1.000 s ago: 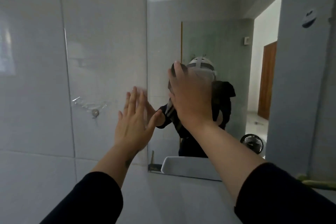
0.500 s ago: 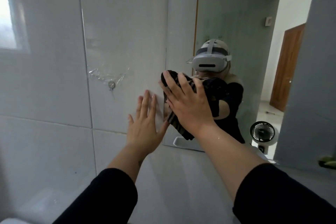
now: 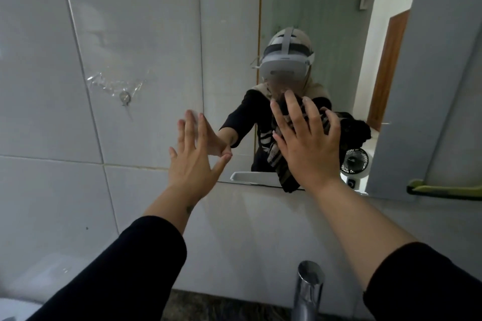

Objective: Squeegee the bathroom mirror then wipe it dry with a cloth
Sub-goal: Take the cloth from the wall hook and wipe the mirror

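The bathroom mirror (image 3: pixel 313 2) covers the wall ahead and reflects a person with a headset. My right hand (image 3: pixel 307 146) presses a dark striped cloth (image 3: pixel 284 174) flat against the lower part of the glass, fingers spread over it; the cloth hangs down past the mirror's bottom edge. My left hand (image 3: pixel 194 159) lies flat and open at the mirror's lower left corner, fingertips on the tile beside the edge. No squeegee is in sight.
Grey wall tiles (image 3: pixel 104 47) with a small metal hook (image 3: pixel 124 97) stand to the left. A chrome tap (image 3: pixel 307 292) rises at the bottom. A green bar (image 3: pixel 443 189) sits at the right. A small fan (image 3: pixel 354 161) shows in the reflection.
My right hand with the cloth has slid down and to the right on the glass. My view has tilted down, so the tap now shows. The left hand stays at the mirror's left edge.
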Demonstrator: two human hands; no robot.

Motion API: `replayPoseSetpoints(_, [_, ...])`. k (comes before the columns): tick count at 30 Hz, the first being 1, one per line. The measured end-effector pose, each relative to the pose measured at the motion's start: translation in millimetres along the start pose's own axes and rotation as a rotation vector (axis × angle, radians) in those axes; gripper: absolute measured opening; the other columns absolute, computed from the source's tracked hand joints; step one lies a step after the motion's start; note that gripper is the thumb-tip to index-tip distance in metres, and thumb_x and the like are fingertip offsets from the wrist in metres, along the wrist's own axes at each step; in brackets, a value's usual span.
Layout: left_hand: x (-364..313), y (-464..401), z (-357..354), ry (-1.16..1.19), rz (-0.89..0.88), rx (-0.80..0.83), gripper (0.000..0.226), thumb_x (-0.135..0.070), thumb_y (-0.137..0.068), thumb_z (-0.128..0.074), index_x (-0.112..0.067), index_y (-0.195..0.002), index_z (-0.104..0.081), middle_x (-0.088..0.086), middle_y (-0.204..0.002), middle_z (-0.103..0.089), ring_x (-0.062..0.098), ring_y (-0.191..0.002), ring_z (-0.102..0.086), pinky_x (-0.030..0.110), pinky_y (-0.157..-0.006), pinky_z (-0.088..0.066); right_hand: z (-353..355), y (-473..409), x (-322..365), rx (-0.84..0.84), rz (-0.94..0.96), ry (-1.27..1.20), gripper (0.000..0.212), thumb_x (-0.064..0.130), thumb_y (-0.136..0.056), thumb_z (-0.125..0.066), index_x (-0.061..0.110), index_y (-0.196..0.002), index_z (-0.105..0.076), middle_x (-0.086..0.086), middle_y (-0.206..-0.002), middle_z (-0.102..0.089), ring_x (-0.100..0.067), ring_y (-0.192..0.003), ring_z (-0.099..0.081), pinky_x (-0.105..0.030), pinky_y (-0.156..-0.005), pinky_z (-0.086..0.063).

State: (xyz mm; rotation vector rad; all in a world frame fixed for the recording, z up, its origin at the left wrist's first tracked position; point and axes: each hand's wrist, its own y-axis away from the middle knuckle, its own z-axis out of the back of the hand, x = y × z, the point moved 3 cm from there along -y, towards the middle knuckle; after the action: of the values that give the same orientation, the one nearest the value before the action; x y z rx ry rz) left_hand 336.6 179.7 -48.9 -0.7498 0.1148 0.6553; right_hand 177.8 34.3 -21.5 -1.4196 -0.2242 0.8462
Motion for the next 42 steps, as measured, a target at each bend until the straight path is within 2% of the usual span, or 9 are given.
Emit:
replayPoseSetpoints(6, [0,0,-7,0.016,-0.001,-0.045,0.102,-0.067,-0.084,-0.041,-0.028,-0.139,0.034,-0.002,-0.154,0.033,0.02,-0.144,0.023,0.056,-0.116,-0.011,-3,34,-59,0.034,-0.18,0.033,0.054,0.044,-0.101,-0.031,0.026,-0.151,-0.021,-0.005,-0.152,-0.014,-0.027,-0.133,-0.028,-0.052,-0.102,-0.034])
replayPoseSetpoints(11, [1,2,-10,0.035,-0.014,-0.081,0.101,-0.068,-0.08,-0.039,-0.025,-0.145,0.025,-0.001,-0.156,0.029,0.018,-0.144,0.023,0.054,-0.117,-0.011,-4,64,-108,0.031,-0.379,0.058,0.056,0.047,-0.1,-0.035,0.027,-0.15,-0.022,-0.006,-0.152,-0.016,-0.028,-0.132,-0.028,-0.051,-0.101,-0.033])
replayPoseSetpoints(14, [3,3,-11,0.037,-0.016,-0.104,0.102,-0.069,-0.08,-0.041,-0.026,-0.146,0.023,-0.004,-0.156,0.028,0.015,-0.143,0.024,0.054,-0.117,-0.01,-8,81,-119,0.024,-0.43,0.064,0.055,0.046,-0.1,-0.035,0.025,-0.15,-0.024,-0.007,-0.152,-0.018,-0.029,-0.131,-0.03,-0.049,-0.1,-0.032])
replayPoseSetpoints(18, [6,4,-12,0.029,-0.04,-0.138,0.101,-0.069,-0.08,-0.041,-0.026,-0.147,0.021,-0.006,-0.156,0.027,0.012,-0.143,0.024,0.052,-0.117,-0.008,-14,110,-117,-0.048,-0.6,0.066,0.051,0.043,-0.1,-0.037,0.024,-0.147,-0.034,-0.009,-0.15,-0.027,-0.03,-0.127,-0.034,-0.049,-0.098,-0.035])
replayPoseSetpoints(20, [7,5,-15,0.04,-0.044,-0.153,0.099,-0.067,-0.082,-0.043,-0.027,-0.147,0.021,-0.008,-0.156,0.027,0.012,-0.143,0.021,0.054,-0.117,-0.01,-19,126,-112,-0.07,-0.611,0.076,0.051,0.042,-0.099,-0.038,0.023,-0.146,-0.035,-0.008,-0.15,-0.026,-0.03,-0.126,-0.035,-0.049,-0.097,-0.035])
replayPoseSetpoints(27, [8,7,-21,0.056,-0.05,-0.194,0.095,-0.067,-0.084,-0.04,-0.027,-0.148,0.016,-0.007,-0.158,0.022,0.012,-0.144,0.02,0.054,-0.117,-0.009,-25,140,-83,-0.082,-0.455,0.108,0.053,0.042,-0.099,-0.042,0.021,-0.147,-0.034,-0.007,-0.15,-0.025,-0.029,-0.127,-0.037,-0.046,-0.095,-0.031])
replayPoseSetpoints(35, [11,6,-20,0.055,-0.057,-0.172,0.093,-0.066,-0.086,-0.038,-0.026,-0.148,0.019,-0.006,-0.157,0.025,0.012,-0.144,0.023,0.049,-0.118,-0.004,-28,124,-23,-0.041,0.029,0.081,0.059,0.046,-0.098,-0.04,0.021,-0.149,-0.025,-0.004,-0.15,-0.023,-0.026,-0.131,-0.034,-0.049,-0.096,-0.032])
replayPoseSetpoints(39, [17,9,-14,0.057,-0.082,-0.104,0.082,-0.06,-0.091,-0.033,-0.029,-0.148,0.018,-0.009,-0.156,0.028,0.013,-0.144,0.022,0.054,-0.117,-0.009,-27,109,5,-0.089,0.141,0.065,0.053,0.033,-0.098,-0.047,0.023,-0.147,-0.033,-0.001,-0.15,-0.024,-0.025,-0.13,-0.038,-0.047,-0.096,-0.033])
replayPoseSetpoints(42, [27,19,-12,0.07,-0.098,-0.045,0.072,-0.053,-0.094,-0.03,-0.033,-0.149,0.012,-0.011,-0.155,0.028,0.011,-0.143,0.023,0.053,-0.118,-0.005,-24,94,29,-0.094,0.211,0.026,0.052,0.025,-0.097,-0.045,0.022,-0.148,-0.031,0.0,-0.152,-0.021,-0.025,-0.131,-0.035,-0.047,-0.097,-0.034])
